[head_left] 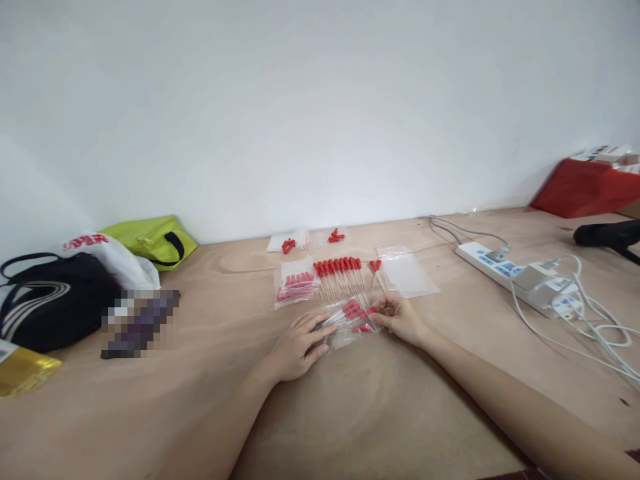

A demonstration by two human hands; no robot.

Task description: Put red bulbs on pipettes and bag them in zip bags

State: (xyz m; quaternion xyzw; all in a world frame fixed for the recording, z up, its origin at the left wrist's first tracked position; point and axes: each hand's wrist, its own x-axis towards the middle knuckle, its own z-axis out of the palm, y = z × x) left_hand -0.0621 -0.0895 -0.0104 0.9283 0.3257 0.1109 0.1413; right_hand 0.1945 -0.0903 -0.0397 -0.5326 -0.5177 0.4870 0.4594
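Note:
A clear zip bag (342,339) lies on the table with several red-tipped sticks (353,309) in it, their red ends towards the right. Across its left part my left hand (300,343) rests flat, fingers stretched out. My right hand (400,319) pinches at the bag's right edge, close to a red tip; whether that tip is also between the fingers is unclear. Just beyond lies a row of loose red-tipped sticks (337,268), with a separate pair (375,267) to its right. Filled zip bags (297,287) are stacked left of the row.
An empty-looking zip bag (407,272) lies to the right. Red caps (289,245) rest on bags near the wall. A white power strip (490,267) with cables (600,333) occupies the right side. Black (65,300) and yellow-green bags (160,243) stand left, a red bag (585,190) far right.

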